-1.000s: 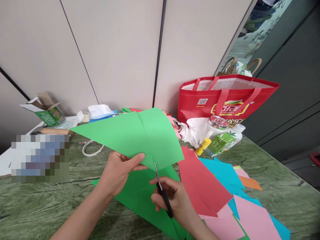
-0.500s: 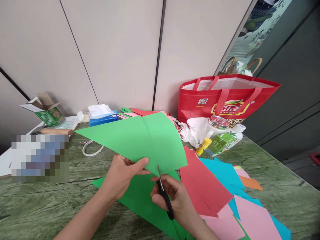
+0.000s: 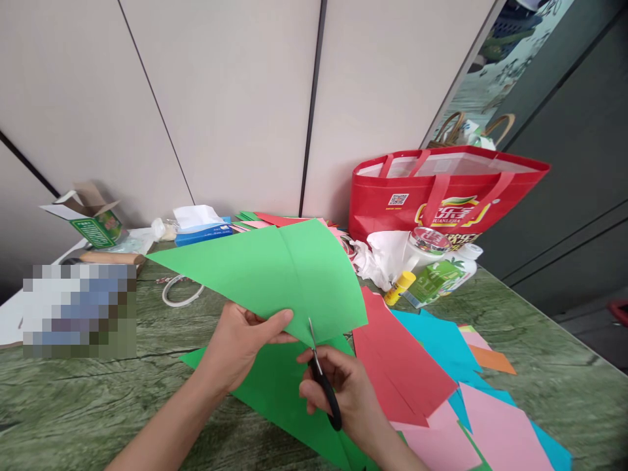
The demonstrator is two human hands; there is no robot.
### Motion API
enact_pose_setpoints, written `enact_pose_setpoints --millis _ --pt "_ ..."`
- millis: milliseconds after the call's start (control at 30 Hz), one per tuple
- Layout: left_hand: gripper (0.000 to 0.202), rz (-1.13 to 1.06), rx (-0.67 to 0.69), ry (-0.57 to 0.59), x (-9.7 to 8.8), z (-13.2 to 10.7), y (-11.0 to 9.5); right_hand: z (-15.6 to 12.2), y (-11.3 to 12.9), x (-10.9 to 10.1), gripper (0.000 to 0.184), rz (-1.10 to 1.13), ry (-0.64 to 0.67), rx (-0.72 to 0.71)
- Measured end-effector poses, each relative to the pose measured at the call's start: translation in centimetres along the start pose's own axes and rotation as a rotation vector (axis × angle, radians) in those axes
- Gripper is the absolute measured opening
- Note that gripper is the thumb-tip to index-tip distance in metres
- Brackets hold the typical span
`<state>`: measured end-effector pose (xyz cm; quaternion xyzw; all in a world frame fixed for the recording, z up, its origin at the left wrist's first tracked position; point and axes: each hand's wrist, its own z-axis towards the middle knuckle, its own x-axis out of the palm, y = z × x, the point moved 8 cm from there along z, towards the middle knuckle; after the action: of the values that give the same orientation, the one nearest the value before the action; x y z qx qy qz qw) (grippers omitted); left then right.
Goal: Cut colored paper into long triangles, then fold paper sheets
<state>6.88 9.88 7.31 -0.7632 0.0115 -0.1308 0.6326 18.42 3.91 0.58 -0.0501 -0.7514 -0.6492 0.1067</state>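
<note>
A folded-looking sheet of light green paper [image 3: 275, 268] with a pointed left end and a curved right edge is held up above the table. My left hand [image 3: 245, 340] pinches its lower edge, thumb on top. In my right hand [image 3: 338, 386] is a pair of scissors [image 3: 321, 386] with black handles. The blades lie at the paper's lower edge, just right of my left thumb; one blade shows over the paper's face. Beneath both hands lies a darker green sheet [image 3: 279, 392], partly hidden by them.
Red paper [image 3: 402, 366], blue paper [image 3: 436, 340] and pink paper [image 3: 500, 425] overlap on the right. Behind them are a yellow glue stick [image 3: 400, 288], a green-white carton [image 3: 436, 281] and a red bag [image 3: 387, 216]. A roll of tape [image 3: 169, 294] and a blue tissue box [image 3: 203, 234] are at left.
Almost nothing differs. The fingers of my right hand have shifted slightly on the scissors; the paper and my left hand stay practically in place.
</note>
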Motion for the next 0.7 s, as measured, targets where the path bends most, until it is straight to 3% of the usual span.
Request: enact_pose_setpoints --millis 700 --pt "0.028 -0.014 0.012 0.037 0.41 -0.15 -0.36 0.03 -0.14 0.11 0.040 0.060 -0.044 0.082"
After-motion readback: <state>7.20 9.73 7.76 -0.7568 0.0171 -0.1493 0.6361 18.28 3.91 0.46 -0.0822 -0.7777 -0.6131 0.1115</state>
